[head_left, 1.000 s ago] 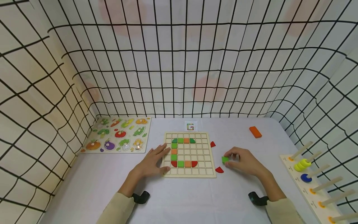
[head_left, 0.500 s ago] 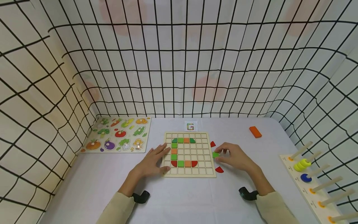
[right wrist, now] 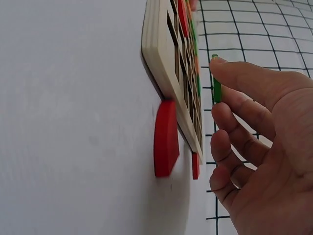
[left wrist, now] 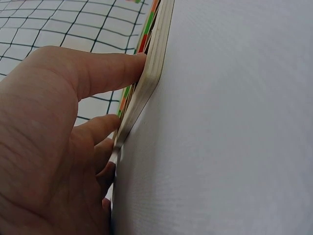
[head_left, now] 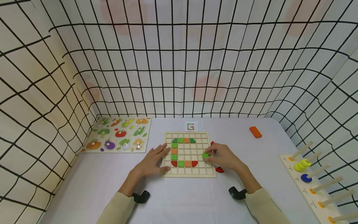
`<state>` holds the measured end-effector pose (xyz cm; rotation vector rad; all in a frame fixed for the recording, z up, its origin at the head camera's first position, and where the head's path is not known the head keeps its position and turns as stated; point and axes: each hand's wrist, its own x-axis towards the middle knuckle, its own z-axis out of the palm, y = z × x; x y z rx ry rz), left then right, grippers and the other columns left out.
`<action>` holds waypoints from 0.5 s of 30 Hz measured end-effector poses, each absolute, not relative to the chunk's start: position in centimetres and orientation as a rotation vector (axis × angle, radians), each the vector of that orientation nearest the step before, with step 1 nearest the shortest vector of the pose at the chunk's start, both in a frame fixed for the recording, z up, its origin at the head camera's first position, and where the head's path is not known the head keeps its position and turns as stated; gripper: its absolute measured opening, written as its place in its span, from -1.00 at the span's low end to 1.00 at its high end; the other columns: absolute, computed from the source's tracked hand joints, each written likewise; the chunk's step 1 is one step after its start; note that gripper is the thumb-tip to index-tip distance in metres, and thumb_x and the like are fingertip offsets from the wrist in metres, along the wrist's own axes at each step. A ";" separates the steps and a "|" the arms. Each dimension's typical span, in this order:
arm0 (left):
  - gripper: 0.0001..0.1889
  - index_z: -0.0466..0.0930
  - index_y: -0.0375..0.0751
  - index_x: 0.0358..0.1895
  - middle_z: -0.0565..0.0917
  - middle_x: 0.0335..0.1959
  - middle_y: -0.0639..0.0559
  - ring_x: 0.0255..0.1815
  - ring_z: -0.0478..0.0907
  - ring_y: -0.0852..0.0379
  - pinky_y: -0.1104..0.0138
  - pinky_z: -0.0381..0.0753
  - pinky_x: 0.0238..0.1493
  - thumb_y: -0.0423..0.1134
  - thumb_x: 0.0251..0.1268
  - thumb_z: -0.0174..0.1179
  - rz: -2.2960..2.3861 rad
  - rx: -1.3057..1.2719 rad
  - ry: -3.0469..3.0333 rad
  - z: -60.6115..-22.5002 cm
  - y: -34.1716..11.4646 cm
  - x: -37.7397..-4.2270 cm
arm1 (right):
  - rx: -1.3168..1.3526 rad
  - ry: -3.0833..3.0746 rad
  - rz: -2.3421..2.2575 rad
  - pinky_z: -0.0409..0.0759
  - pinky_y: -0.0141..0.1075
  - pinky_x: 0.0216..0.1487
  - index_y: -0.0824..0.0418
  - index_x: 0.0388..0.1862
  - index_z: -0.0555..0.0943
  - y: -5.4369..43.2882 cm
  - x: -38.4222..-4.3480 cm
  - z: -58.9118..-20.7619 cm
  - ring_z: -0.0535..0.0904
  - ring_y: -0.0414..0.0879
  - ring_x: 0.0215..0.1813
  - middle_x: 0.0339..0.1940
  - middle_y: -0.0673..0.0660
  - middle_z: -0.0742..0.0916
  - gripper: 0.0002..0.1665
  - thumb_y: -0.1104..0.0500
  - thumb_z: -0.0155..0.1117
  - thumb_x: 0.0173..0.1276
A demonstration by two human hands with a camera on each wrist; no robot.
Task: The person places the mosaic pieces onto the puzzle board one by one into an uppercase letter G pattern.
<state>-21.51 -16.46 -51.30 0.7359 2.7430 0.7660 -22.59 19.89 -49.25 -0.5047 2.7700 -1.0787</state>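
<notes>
Between the thumb and fingers of my right hand (head_left: 222, 156) is a green square tile (right wrist: 217, 87), held above the right part of the wooden grid board (head_left: 190, 173). The right wrist view shows the tile apart from the board's surface. My left hand (head_left: 151, 163) lies at the board's left edge, fingers spread and fairly straight, with the thumb (left wrist: 115, 73) touching the rim. Green, orange and red pieces sit in the grid in a C-like outline. Two red quarter-round pieces lie off the board's right side, the nearer red piece (right wrist: 166, 139) against its edge, the other red piece (right wrist: 195, 166) farther back.
A small pattern card (head_left: 191, 126) lies behind the board. To the left is a vegetable puzzle board (head_left: 116, 143). An orange block (head_left: 255, 132) lies at the back right, and a pegged board (head_left: 316, 189) with yellow and blue rings stands at right. Black wire mesh surrounds the table.
My right hand has carried the green tile leftward, from the tablecloth beside the board to over its right columns. My left hand has stayed in place.
</notes>
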 end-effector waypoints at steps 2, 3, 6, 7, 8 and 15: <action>-0.12 0.15 0.06 0.65 -0.01 0.73 0.06 0.74 -0.11 -0.10 -0.16 -0.17 0.69 0.28 0.35 0.20 0.768 0.735 2.742 -51.2 -16.5 -21.5 | -0.517 2.752 -1.097 0.50 -0.34 -0.21 0.01 -0.07 0.77 19.5 -22.7 -49.4 0.49 -0.11 -0.15 -0.29 -0.10 0.70 -0.71 0.08 0.59 0.22; -0.11 0.14 0.06 0.65 -0.01 0.73 0.06 0.74 -0.11 -0.10 -0.15 -0.18 0.69 0.29 0.34 0.20 0.769 0.732 2.740 -51.2 -16.4 -21.5 | -0.529 2.746 -1.101 0.50 -0.33 -0.20 0.00 -0.08 0.77 19.3 -22.7 -49.5 0.49 -0.12 -0.16 -0.29 -0.10 0.70 -0.72 0.08 0.59 0.22; -0.11 0.15 0.06 0.65 -0.01 0.73 0.06 0.74 -0.11 -0.09 -0.14 -0.19 0.70 0.29 0.34 0.20 0.767 0.724 2.738 -51.1 -16.4 -21.4 | -0.579 2.731 -1.110 0.51 -0.31 -0.17 0.00 -0.11 0.77 18.6 -22.9 -49.8 0.49 -0.12 -0.18 -0.27 -0.11 0.71 -0.74 0.09 0.59 0.22; -0.11 0.14 0.07 0.65 -0.01 0.73 0.07 0.75 -0.11 -0.09 -0.14 -0.19 0.70 0.29 0.33 0.20 0.764 0.720 2.739 -51.1 -16.4 -21.4 | -0.594 2.731 -1.107 0.52 -0.32 -0.17 0.00 -0.11 0.77 18.3 -23.0 -49.8 0.50 -0.13 -0.19 -0.27 -0.12 0.71 -0.74 0.09 0.59 0.22; -0.11 0.14 0.07 0.65 -0.01 0.73 0.07 0.75 -0.12 -0.08 -0.14 -0.20 0.70 0.29 0.33 0.20 0.762 0.718 2.738 -51.1 -16.4 -21.4 | -0.607 2.728 -1.113 0.52 -0.32 -0.17 0.01 -0.11 0.77 18.1 -23.1 -49.9 0.50 -0.14 -0.19 -0.27 -0.12 0.71 -0.74 0.09 0.59 0.22; -0.11 0.15 0.06 0.65 -0.01 0.73 0.06 0.74 -0.10 -0.10 -0.14 -0.19 0.70 0.28 0.33 0.20 0.771 0.725 2.738 -50.9 -16.4 -21.4 | -0.622 2.709 -1.138 0.53 -0.34 -0.18 0.08 -0.09 0.77 16.6 -23.3 -49.8 0.51 -0.14 -0.22 -0.28 -0.06 0.70 -0.74 0.14 0.56 0.24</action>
